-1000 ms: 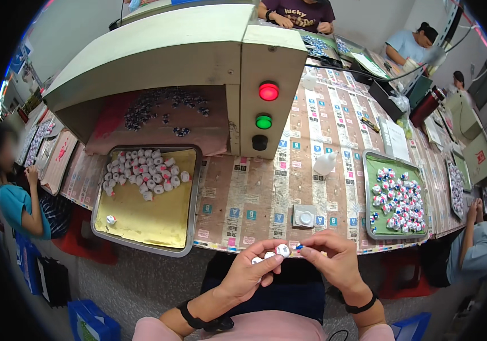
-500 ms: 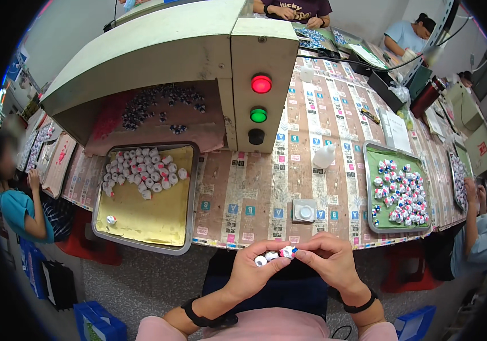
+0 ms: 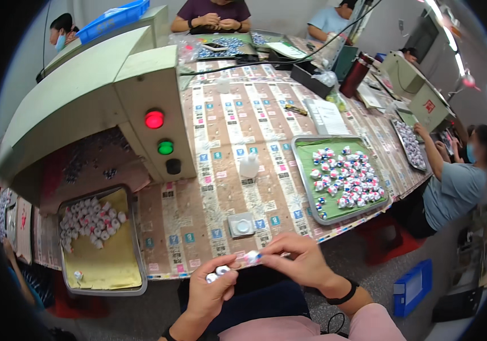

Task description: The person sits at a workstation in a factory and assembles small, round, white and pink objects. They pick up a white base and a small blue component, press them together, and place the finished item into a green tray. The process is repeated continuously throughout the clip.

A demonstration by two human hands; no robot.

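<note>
My left hand (image 3: pixel 210 287) is closed around two small white round caps (image 3: pixel 218 273) just below the table's front edge. My right hand (image 3: pixel 297 258) pinches a small white and blue piece (image 3: pixel 253 257) close to the left hand's caps. A metal tray with a yellow liner (image 3: pixel 104 271) at the left holds a heap of white pieces (image 3: pixel 88 220). A metal tray with a green liner (image 3: pixel 311 165) at the right holds several white, blue and red pieces (image 3: pixel 345 176). A small square white holder (image 3: pixel 241 225) lies on the table in front of my hands.
A pale green machine housing (image 3: pixel 84 91) with a red light (image 3: pixel 154 119), a green light (image 3: pixel 165 148) and a black button fills the left of the table. A small white bottle (image 3: pixel 249 165) stands mid-table. Other people sit around the table; a blue crate (image 3: pixel 409 287) is on the floor.
The view has swung left and tilted, so the table looks turned. My hands stay together at the table edge, still working the small pieces.
</note>
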